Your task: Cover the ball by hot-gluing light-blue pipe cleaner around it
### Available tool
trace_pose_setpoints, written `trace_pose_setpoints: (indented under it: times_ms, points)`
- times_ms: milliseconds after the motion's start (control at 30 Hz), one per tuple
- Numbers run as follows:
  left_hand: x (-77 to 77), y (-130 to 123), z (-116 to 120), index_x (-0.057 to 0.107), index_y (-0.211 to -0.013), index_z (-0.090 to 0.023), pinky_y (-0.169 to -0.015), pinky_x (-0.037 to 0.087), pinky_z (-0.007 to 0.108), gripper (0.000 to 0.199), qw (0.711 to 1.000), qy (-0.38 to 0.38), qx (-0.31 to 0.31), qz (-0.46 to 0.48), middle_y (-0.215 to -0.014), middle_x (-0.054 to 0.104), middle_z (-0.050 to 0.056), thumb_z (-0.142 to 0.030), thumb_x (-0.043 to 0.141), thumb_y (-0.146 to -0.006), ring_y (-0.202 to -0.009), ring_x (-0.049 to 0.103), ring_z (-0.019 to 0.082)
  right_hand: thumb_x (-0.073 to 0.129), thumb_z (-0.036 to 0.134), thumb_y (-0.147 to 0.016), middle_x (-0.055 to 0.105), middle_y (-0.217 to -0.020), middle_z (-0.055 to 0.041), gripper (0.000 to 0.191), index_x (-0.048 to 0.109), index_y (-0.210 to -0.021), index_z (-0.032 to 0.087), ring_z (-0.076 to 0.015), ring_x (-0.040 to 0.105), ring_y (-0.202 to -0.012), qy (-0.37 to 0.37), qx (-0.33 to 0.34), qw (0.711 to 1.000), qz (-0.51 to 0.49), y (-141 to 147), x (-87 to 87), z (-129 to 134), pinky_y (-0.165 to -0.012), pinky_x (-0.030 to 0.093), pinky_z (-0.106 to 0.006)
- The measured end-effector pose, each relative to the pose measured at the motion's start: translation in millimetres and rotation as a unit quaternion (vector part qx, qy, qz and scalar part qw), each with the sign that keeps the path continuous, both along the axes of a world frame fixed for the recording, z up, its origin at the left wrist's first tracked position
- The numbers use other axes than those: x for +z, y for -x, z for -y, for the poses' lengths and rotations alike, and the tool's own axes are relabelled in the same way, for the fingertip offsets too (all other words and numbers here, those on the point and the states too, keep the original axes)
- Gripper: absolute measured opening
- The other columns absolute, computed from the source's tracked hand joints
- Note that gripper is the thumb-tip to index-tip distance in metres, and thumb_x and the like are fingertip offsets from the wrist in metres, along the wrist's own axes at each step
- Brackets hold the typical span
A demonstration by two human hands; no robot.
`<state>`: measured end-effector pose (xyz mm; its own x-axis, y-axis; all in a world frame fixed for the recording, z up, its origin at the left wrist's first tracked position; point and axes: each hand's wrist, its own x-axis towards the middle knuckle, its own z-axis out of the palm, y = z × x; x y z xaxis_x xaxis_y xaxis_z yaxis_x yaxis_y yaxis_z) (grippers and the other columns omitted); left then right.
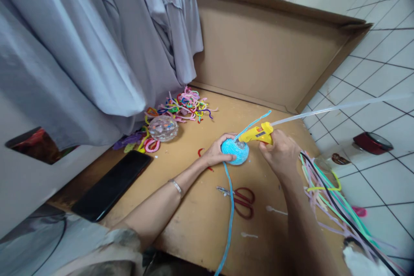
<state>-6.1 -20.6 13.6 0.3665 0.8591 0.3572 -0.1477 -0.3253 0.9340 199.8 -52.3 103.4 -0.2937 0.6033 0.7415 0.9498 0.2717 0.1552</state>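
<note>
My left hand (pixel 216 152) is closed around the side of a small round bowl wrapped in blue pipe cleaner (pixel 238 153), near the table's middle. One blue strand (pixel 230 207) trails from it toward me, and another end (pixel 257 119) sticks up at the back. In my right hand (pixel 281 151) is a yellow hot glue gun (pixel 258 133), its nozzle at the top of the blue piece. A long clear glue stick (pixel 323 111) juts from the gun's rear. Whether the nozzle touches the piece, I cannot tell.
Red-handled scissors (pixel 245 202) lie in front of the bowl. At left are a black phone (pixel 111 185), a clear faceted bowl (pixel 163 128) and a heap of colourful pipe cleaners (pixel 187 104). Long pipe cleaners (pixel 318 194) and a black cord (pixel 336 202) run along the right edge.
</note>
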Motion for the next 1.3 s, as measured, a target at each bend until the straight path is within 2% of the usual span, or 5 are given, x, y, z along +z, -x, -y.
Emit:
trace_pose_setpoints:
  times_ms: [700,1300]
  points:
    - [-2.0,0.6,-1.6,0.056,-0.112,-0.019,-0.109,0.034,0.04,0.066,1.0,-0.007,0.008,-0.011,-0.138,0.051,0.011,-0.035,0.082,-0.053,-0.128,0.048,0.029,0.052,0.024,-0.073,0.05,-0.066,-0.0021,0.004,0.052,-0.073,0.02,-0.0173,0.041,-0.061,0.016,-0.004,1.0,-0.015,-0.1,-1.1,-1.7,-0.058,0.021,-0.029]
    - [-0.3,0.3,-0.4,0.055,-0.111,-0.018,-0.109,0.033,0.04,0.063,1.0,-0.001,0.001,0.002,-0.137,0.051,0.011,-0.028,0.081,-0.054,-0.128,0.047,0.029,0.052,0.024,-0.074,0.054,-0.065,-0.0022,0.005,0.05,-0.071,0.021,-0.0171,0.043,-0.058,0.01,0.006,1.0,-0.028,0.4,-3.6,-3.0,-0.057,0.025,-0.029]
